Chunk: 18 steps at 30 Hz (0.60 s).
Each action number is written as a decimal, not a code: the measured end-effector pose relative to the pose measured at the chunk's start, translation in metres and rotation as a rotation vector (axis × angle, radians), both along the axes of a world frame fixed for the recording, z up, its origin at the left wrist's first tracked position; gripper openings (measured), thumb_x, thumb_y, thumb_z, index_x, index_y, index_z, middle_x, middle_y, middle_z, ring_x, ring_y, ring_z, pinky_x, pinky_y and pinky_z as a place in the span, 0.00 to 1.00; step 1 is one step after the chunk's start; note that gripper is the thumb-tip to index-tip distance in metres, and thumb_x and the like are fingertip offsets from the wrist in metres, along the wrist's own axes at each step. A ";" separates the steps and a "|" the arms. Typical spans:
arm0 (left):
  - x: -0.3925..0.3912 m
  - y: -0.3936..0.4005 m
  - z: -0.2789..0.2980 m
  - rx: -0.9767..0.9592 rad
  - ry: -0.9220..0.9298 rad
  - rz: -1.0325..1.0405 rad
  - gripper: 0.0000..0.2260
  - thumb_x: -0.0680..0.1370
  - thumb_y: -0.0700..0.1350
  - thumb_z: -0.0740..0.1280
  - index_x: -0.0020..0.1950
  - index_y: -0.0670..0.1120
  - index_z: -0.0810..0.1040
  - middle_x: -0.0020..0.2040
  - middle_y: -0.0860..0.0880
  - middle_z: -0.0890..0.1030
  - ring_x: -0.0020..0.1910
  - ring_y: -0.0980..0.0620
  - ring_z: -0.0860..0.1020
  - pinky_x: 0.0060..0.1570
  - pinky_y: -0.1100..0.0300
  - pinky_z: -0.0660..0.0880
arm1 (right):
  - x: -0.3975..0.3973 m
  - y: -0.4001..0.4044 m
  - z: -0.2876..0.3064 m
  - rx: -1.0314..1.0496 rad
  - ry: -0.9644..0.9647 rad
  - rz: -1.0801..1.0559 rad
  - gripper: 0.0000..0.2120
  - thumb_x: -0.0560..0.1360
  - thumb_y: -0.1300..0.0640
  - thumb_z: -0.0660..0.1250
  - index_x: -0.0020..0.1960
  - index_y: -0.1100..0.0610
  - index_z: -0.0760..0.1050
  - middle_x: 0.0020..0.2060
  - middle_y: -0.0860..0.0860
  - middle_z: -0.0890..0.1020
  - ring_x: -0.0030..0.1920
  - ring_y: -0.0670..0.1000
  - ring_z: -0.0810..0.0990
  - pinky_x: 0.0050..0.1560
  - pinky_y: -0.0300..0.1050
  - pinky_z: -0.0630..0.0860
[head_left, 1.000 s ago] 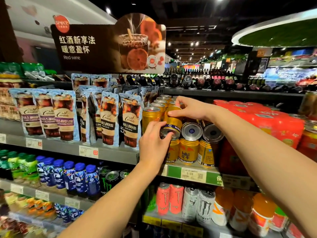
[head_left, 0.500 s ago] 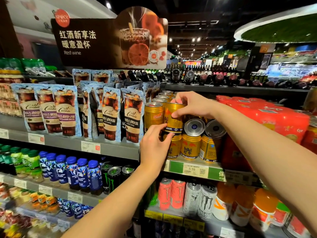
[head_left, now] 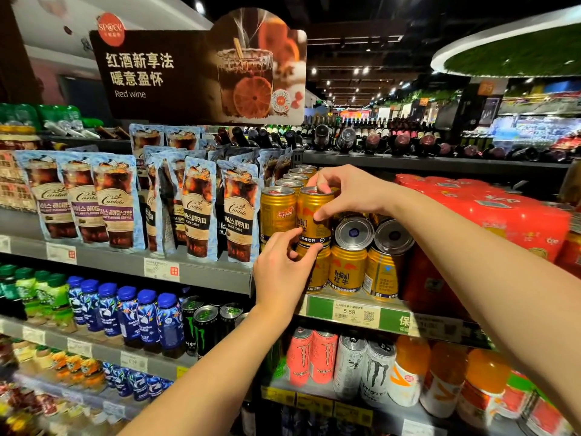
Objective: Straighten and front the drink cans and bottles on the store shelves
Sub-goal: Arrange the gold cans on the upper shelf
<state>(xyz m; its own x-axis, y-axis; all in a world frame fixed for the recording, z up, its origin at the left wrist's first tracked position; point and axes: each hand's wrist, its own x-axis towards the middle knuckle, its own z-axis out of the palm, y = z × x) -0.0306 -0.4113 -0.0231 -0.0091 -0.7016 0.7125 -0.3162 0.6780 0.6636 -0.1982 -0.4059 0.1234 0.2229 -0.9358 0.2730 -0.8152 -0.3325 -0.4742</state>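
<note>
Change since earlier: Raised from a tilt, the short gold metal Red Bull can [head_left: 314, 215] now stands upright on the upper tier.
Where it is: it sits atop a lower gold can [head_left: 316, 272] on the grey store shelf [head_left: 201, 273], beside its upright gold neighbour [head_left: 277, 215].
Right hand [head_left: 349, 191]: fingertips pinch the can's rim, thumb pressed on its side; fingers clamped on it.
Left hand [head_left: 281, 275]: fingers curl at the can's base edge, seemingly steadying it; contact is partly hidden.
Axis and facing: long axis vertical, lid up; the printed logo faces forward, turned slightly left.
Step in hand: seating and fronting this can.
Next move calls for: a small twist to square the label, then attention to the two gold cans lying on their sides [head_left: 353, 232], silver ends outward.
</note>
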 end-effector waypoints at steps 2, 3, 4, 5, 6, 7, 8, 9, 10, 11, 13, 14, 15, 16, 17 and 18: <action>-0.001 0.000 0.000 0.001 0.001 -0.002 0.19 0.71 0.58 0.76 0.59 0.52 0.81 0.48 0.59 0.80 0.40 0.61 0.78 0.43 0.69 0.74 | -0.002 -0.002 -0.001 0.007 0.006 0.014 0.21 0.64 0.59 0.80 0.40 0.55 0.66 0.58 0.50 0.79 0.59 0.51 0.77 0.62 0.53 0.73; -0.001 0.000 -0.001 0.001 0.003 -0.006 0.20 0.70 0.58 0.76 0.59 0.53 0.81 0.50 0.59 0.79 0.41 0.61 0.78 0.43 0.70 0.74 | -0.004 -0.003 -0.002 0.017 -0.004 0.013 0.21 0.64 0.59 0.80 0.41 0.54 0.67 0.58 0.49 0.79 0.58 0.51 0.78 0.62 0.53 0.74; -0.001 0.000 -0.001 -0.002 0.007 -0.009 0.20 0.70 0.58 0.76 0.59 0.53 0.80 0.50 0.59 0.79 0.41 0.62 0.78 0.43 0.70 0.74 | -0.005 -0.003 -0.004 0.029 -0.015 0.008 0.20 0.64 0.58 0.80 0.45 0.52 0.69 0.59 0.48 0.79 0.58 0.51 0.78 0.61 0.52 0.75; -0.002 0.001 -0.002 -0.009 0.015 -0.011 0.20 0.70 0.58 0.76 0.59 0.53 0.80 0.51 0.59 0.79 0.42 0.62 0.78 0.43 0.71 0.74 | -0.004 -0.003 -0.005 0.040 -0.023 0.001 0.22 0.65 0.57 0.81 0.51 0.50 0.71 0.59 0.47 0.78 0.59 0.50 0.77 0.61 0.50 0.75; -0.003 0.001 -0.003 -0.012 0.023 -0.015 0.20 0.70 0.58 0.77 0.59 0.53 0.79 0.51 0.59 0.78 0.42 0.61 0.78 0.43 0.71 0.74 | -0.004 -0.002 -0.005 0.053 -0.025 -0.004 0.27 0.65 0.56 0.81 0.58 0.49 0.71 0.60 0.46 0.76 0.60 0.48 0.76 0.62 0.47 0.73; -0.004 0.002 -0.004 -0.011 0.031 -0.017 0.20 0.70 0.58 0.77 0.58 0.53 0.79 0.51 0.59 0.78 0.43 0.61 0.78 0.43 0.71 0.73 | -0.003 -0.002 -0.005 0.065 -0.022 -0.003 0.31 0.65 0.56 0.81 0.64 0.49 0.70 0.62 0.46 0.75 0.61 0.47 0.75 0.62 0.43 0.72; -0.005 0.003 -0.005 -0.009 0.038 -0.016 0.20 0.70 0.58 0.77 0.58 0.53 0.79 0.51 0.60 0.78 0.43 0.61 0.78 0.43 0.71 0.73 | -0.003 -0.002 -0.004 0.066 -0.002 -0.006 0.34 0.66 0.56 0.80 0.67 0.50 0.69 0.64 0.47 0.75 0.62 0.47 0.75 0.62 0.37 0.71; -0.006 0.003 -0.006 -0.014 0.044 -0.014 0.20 0.70 0.57 0.77 0.58 0.53 0.79 0.51 0.59 0.77 0.44 0.61 0.77 0.43 0.71 0.73 | -0.002 -0.001 -0.003 0.064 0.025 -0.011 0.35 0.67 0.56 0.80 0.69 0.52 0.69 0.65 0.47 0.74 0.63 0.47 0.75 0.59 0.32 0.70; -0.007 0.002 -0.008 -0.028 0.051 -0.012 0.19 0.70 0.56 0.77 0.57 0.52 0.79 0.50 0.59 0.77 0.44 0.60 0.77 0.43 0.71 0.73 | -0.002 -0.001 -0.004 0.060 0.054 -0.012 0.35 0.67 0.55 0.79 0.70 0.53 0.69 0.66 0.48 0.74 0.63 0.48 0.75 0.58 0.29 0.69; -0.008 0.002 -0.009 -0.050 0.061 -0.009 0.18 0.70 0.55 0.78 0.56 0.51 0.79 0.49 0.58 0.77 0.45 0.60 0.77 0.44 0.70 0.73 | -0.002 0.000 -0.003 0.065 0.073 -0.012 0.35 0.68 0.55 0.79 0.71 0.53 0.69 0.67 0.48 0.73 0.64 0.47 0.74 0.59 0.29 0.69; -0.010 0.004 -0.013 -0.105 0.093 -0.012 0.14 0.71 0.50 0.78 0.52 0.48 0.80 0.47 0.55 0.78 0.45 0.59 0.77 0.45 0.67 0.74 | -0.002 0.005 0.000 0.090 0.127 -0.027 0.38 0.68 0.51 0.78 0.74 0.52 0.66 0.71 0.46 0.70 0.68 0.46 0.70 0.66 0.36 0.66; -0.011 0.006 -0.015 -0.139 0.118 -0.021 0.12 0.71 0.48 0.79 0.50 0.47 0.81 0.45 0.54 0.78 0.45 0.59 0.77 0.44 0.65 0.75 | -0.004 0.009 0.003 0.100 0.132 -0.046 0.40 0.68 0.47 0.77 0.75 0.51 0.64 0.72 0.46 0.68 0.69 0.45 0.67 0.69 0.39 0.63; -0.012 0.007 -0.016 -0.174 0.141 -0.033 0.10 0.71 0.45 0.79 0.48 0.45 0.81 0.44 0.54 0.79 0.44 0.58 0.77 0.44 0.63 0.75 | -0.006 0.014 0.007 0.101 0.096 -0.073 0.40 0.68 0.44 0.75 0.75 0.51 0.64 0.72 0.45 0.68 0.69 0.44 0.67 0.71 0.42 0.62; -0.015 0.010 -0.016 -0.207 0.158 -0.050 0.09 0.71 0.44 0.78 0.46 0.45 0.82 0.43 0.53 0.79 0.44 0.58 0.77 0.44 0.63 0.76 | -0.010 0.019 0.011 0.074 0.037 -0.108 0.37 0.69 0.41 0.73 0.74 0.51 0.67 0.71 0.46 0.71 0.69 0.45 0.69 0.72 0.45 0.63; -0.017 0.012 -0.014 -0.241 0.161 -0.071 0.08 0.71 0.43 0.78 0.46 0.44 0.82 0.43 0.53 0.80 0.44 0.58 0.78 0.44 0.62 0.76 | -0.016 0.022 0.014 0.023 -0.014 -0.149 0.32 0.70 0.40 0.71 0.71 0.50 0.71 0.68 0.47 0.74 0.67 0.47 0.72 0.70 0.47 0.66; -0.021 0.015 -0.012 -0.273 0.150 -0.093 0.07 0.72 0.42 0.78 0.47 0.44 0.82 0.44 0.53 0.81 0.45 0.57 0.79 0.46 0.62 0.77 | -0.022 0.027 0.018 -0.037 -0.023 -0.203 0.26 0.73 0.40 0.69 0.67 0.51 0.75 0.64 0.48 0.78 0.63 0.48 0.75 0.68 0.48 0.69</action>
